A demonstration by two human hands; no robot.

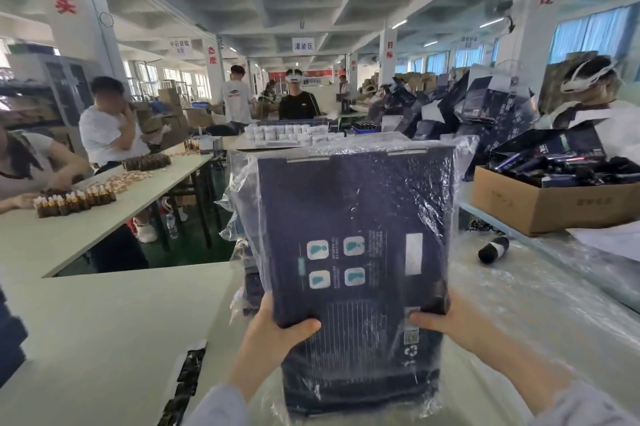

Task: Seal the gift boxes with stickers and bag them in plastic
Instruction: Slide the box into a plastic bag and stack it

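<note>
Up over the counter (104, 321), we hold the stiff-looking gift box (353, 217) in its probably slippery plastic bag (242, 179), fingers of our left hand (277, 330) and right hand (441, 320) clamped round its lower sides.

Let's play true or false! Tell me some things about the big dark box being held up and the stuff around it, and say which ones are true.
1. The left hand and the right hand both grip the gift box. True.
2. The gift box is bare. False: a clear plastic bag covers it.
3. The cardboard box is empty. False: it is full of dark packets.
4. A small dark object lies to the right of the gift box. True.
</note>
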